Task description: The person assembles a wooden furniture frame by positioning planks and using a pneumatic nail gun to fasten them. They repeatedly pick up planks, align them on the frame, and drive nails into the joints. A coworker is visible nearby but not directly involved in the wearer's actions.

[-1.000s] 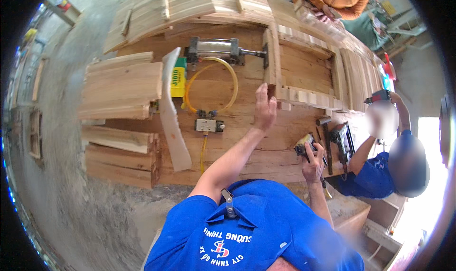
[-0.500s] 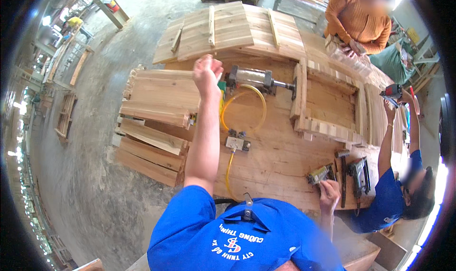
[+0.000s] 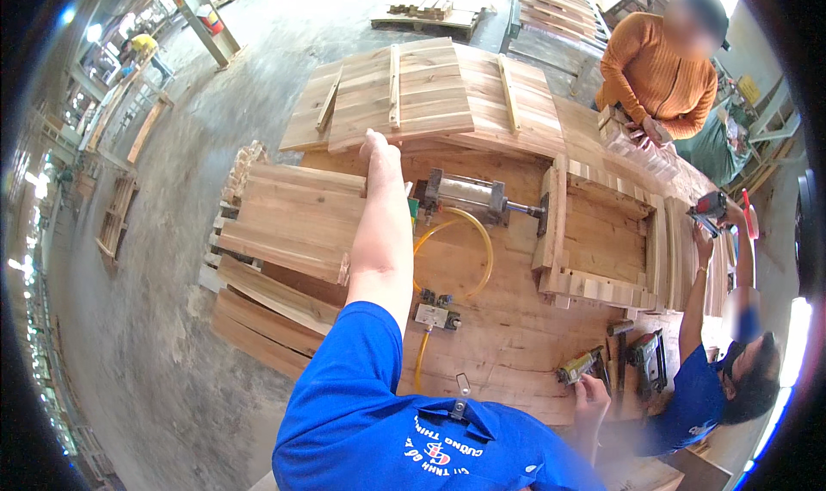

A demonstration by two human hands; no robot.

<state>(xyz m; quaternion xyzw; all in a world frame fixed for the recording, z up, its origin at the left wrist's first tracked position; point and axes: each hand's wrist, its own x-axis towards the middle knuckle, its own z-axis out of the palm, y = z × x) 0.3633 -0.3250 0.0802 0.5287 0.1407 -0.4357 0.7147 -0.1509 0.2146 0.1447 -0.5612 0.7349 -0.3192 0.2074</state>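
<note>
My left arm stretches far across the workbench. My left hand (image 3: pixel 379 153) is at the near edge of a wooden panel (image 3: pixel 422 91) with battens on it; its fingers are mostly hidden, so whether it grips the edge cannot be told. Beside that hand lies a stack of planed boards (image 3: pixel 297 216). On the right, my right hand (image 3: pixel 592 398) has its fingers curled at the lower edge of a small nail gun (image 3: pixel 582 364) on the bench. What is between those fingers, if anything, is hidden. A hammer (image 3: pixel 618 353) and a black nail gun (image 3: pixel 647 362) lie just right of it.
A pneumatic cylinder (image 3: pixel 465 196) with a yellow hose (image 3: pixel 490 259) and a valve block (image 3: pixel 437 316) sits mid-bench, its rod against a wooden frame (image 3: pixel 551 224). A co-worker in blue (image 3: pixel 697 396) holds a nail gun (image 3: pixel 709 207) at right; another in orange (image 3: pixel 662 69) handles wood pieces.
My view has shifted, so the bench sits lower in the picture. My left hand has reached farther, up to the panel's edge. My right hand stays by the small nail gun.
</note>
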